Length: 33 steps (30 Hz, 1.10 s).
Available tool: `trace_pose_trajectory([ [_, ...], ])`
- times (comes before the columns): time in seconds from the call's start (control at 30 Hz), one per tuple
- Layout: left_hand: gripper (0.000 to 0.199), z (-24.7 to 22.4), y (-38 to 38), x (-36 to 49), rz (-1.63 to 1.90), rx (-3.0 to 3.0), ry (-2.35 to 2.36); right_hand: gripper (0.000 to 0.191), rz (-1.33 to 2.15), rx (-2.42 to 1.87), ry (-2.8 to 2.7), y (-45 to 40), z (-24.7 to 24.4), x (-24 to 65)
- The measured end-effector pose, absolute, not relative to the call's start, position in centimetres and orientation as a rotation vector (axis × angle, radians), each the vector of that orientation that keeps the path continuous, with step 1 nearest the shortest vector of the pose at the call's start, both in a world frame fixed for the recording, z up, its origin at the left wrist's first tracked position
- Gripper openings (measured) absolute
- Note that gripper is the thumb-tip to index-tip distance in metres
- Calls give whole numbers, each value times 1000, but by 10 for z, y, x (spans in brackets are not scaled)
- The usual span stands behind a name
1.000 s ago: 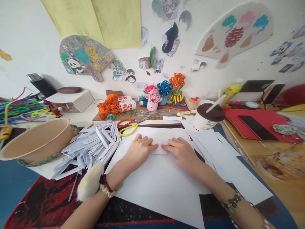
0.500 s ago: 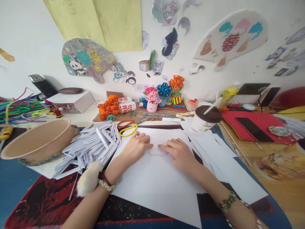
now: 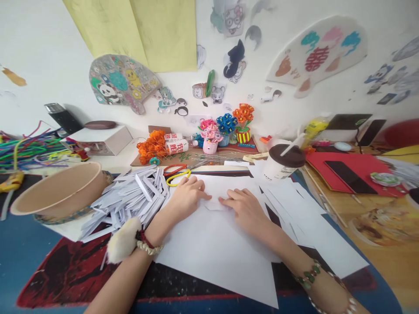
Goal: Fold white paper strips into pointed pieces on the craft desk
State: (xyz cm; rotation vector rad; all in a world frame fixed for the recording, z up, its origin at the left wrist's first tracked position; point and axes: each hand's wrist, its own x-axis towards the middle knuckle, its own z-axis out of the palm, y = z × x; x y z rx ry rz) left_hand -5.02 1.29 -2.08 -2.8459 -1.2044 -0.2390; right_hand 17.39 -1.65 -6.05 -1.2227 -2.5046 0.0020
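Observation:
A small piece of folded white paper (image 3: 216,204) lies on a large white sheet (image 3: 216,253). My left hand (image 3: 189,196) holds its left edge, the index finger pressed on the paper and the other fingers curled. At the right edge, my right hand (image 3: 244,207) grips the same piece, its index finger pointing inward. Both thumbs are mostly hidden. Left of my left hand is a heap of folded white paper strips (image 3: 134,194). Scissors (image 3: 176,174) with red and yellow handles lie just beyond that hand.
A lidded cup with a straw (image 3: 284,159) stands beyond my right hand, near loose white sheets (image 3: 319,226). On the left sits a beige bowl (image 3: 62,187). Small pots of craft flowers (image 3: 211,144) line the back. A phone (image 3: 350,176) rests on a red folder (image 3: 321,161).
The view has shifted slightly. Both hands stay at the small folded paper, with only slight finger movement.

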Motion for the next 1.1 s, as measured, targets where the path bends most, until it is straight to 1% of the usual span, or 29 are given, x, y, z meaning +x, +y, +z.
trace_pose_trajectory([
  [0.1, 42, -21, 9, -41, -275, -2828, -1150, 50, 19, -1219, -2497, -18, -59, 173],
  [0.23, 31, -26, 8, -32, -236, -2889, -1023, 52, 41, -1237, -2456, -17, -59, 174],
  [0.37, 24, -27, 10, -29, -215, -2918, -1062, 48, 94, -1259, -2431, -16, -60, 175],
  [0.57, 26, -24, 11, -29, -162, -2947, -1097, 43, 187, -1344, -2357, -15, -58, 174],
  [0.7, 33, -20, 11, -29, -150, -2974, -1202, 50, 293, -1391, -2307, -15, -57, 173],
  [0.8, 30, -16, 11, -24, -181, -3006, -1368, 52, 405, -1360, -2264, -14, -57, 175],
  [0.87, 22, -15, 12, -19, -237, -3037, -1481, 49, 518, -1318, -2192, -13, -58, 178],
  [0.97, 11, -17, 14, -11, -309, -3065, -1615, 40, 719, -1276, -2033, -10, -59, 181],
  [1.1, 9, -22, 21, -7, -315, -3089, -1699, 27, 885, -1264, -1820, -7, -57, 183],
])
